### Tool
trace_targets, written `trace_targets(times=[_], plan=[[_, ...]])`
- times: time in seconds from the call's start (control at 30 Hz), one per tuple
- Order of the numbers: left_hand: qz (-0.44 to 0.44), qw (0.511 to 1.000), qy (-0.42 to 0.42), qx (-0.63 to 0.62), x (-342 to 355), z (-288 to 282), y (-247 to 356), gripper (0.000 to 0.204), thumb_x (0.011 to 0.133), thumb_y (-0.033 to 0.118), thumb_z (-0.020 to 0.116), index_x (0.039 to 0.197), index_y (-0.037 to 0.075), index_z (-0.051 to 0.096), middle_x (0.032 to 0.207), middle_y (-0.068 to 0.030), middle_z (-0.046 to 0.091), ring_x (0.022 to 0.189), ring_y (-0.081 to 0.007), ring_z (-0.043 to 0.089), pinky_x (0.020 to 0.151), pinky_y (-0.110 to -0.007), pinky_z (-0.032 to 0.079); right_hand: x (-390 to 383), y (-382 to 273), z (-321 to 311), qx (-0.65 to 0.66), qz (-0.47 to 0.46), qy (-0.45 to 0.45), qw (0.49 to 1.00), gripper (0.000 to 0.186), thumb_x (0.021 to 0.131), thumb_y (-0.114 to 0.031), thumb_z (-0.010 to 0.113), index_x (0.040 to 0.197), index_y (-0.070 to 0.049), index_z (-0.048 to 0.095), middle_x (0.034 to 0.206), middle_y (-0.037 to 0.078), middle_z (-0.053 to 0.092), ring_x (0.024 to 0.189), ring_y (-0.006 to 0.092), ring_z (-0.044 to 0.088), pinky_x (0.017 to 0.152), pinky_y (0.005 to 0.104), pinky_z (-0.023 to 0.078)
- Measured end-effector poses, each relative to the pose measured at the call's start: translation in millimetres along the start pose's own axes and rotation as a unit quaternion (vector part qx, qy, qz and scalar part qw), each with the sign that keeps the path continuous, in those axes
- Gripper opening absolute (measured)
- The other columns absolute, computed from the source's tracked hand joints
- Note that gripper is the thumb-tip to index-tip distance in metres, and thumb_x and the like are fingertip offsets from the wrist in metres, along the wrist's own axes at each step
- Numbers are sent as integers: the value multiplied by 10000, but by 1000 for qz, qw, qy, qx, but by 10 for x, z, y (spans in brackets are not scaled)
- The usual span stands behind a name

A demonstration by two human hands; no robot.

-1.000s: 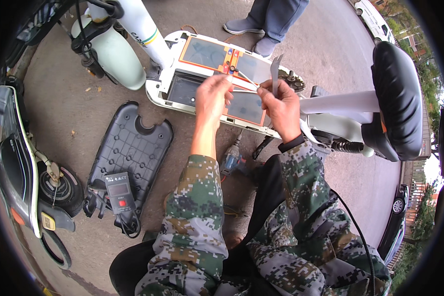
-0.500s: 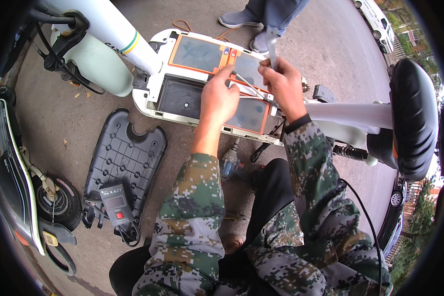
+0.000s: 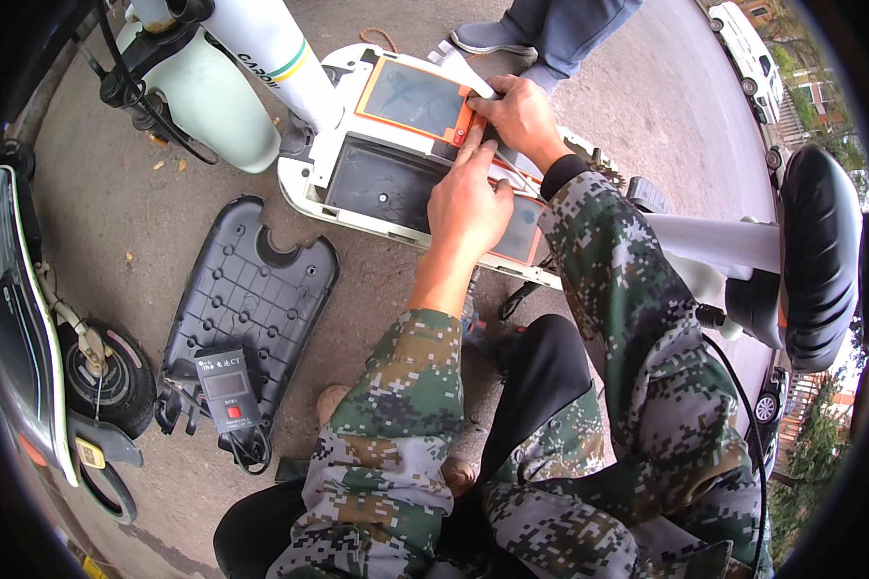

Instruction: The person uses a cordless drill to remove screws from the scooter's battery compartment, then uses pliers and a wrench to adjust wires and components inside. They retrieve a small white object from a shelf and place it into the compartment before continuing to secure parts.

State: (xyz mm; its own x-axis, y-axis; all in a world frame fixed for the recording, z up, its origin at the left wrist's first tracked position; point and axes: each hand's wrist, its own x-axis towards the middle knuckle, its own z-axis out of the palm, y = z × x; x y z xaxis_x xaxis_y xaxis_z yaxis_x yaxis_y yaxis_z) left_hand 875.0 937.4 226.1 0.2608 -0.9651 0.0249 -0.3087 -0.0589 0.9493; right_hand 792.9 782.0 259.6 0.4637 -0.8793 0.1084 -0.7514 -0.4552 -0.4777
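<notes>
My right hand [image 3: 519, 121] is closed on a pale, flat pronged tool [image 3: 462, 66], held angled over the battery bay of a white electric scooter [image 3: 304, 198]. My left hand [image 3: 468, 203] reaches in just below it, fingers stretched onto the middle of the bay among white wires, near the right hand's fingertips; what lies under them is hidden. An orange-edged battery pack [image 3: 410, 101] is to the upper left of my hands; another [image 3: 519, 227] shows at lower right, partly covered by my left hand. A dark recessed tray [image 3: 372, 183] is left of that hand.
A black deck cover [image 3: 251, 280] lies on the pavement with a boxy corded device [image 3: 222, 386] on it. A drill [image 3: 473, 318] is half hidden under my arm. Another scooter [image 3: 24, 318] stands left. A person's legs and shoes [image 3: 541, 34] are beyond the deck, cars [image 3: 748, 63] at right.
My left hand has moved right along the deck. My right hand has risen and shifted up-left, tipping the tool from upright to slanting leftward over the upper battery area.
</notes>
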Motion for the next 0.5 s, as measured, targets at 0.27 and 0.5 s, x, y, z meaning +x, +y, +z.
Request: trace_targets(times=[0.27,0.5], plan=[[29,999,22,3,-31,-14,-37,511,896,184,698,1379,22,658,1664,-83,478,1165,-400,713,986,-500,574,82,-40,-57,-20,48,-33,998,339,847,-278,845,1013,17,820,824,181,777,729,247,741,729,383,582],[-22,999,-5,-46,-52,-68,16,507,894,187,722,1374,31,671,1662,-106,483,1311,-366,643,1076,-457,528,81,-62,-21,63,95,-38,993,313,846,-265,866,1049,-30,834,843,97,796,735,151,716,719,329,564]])
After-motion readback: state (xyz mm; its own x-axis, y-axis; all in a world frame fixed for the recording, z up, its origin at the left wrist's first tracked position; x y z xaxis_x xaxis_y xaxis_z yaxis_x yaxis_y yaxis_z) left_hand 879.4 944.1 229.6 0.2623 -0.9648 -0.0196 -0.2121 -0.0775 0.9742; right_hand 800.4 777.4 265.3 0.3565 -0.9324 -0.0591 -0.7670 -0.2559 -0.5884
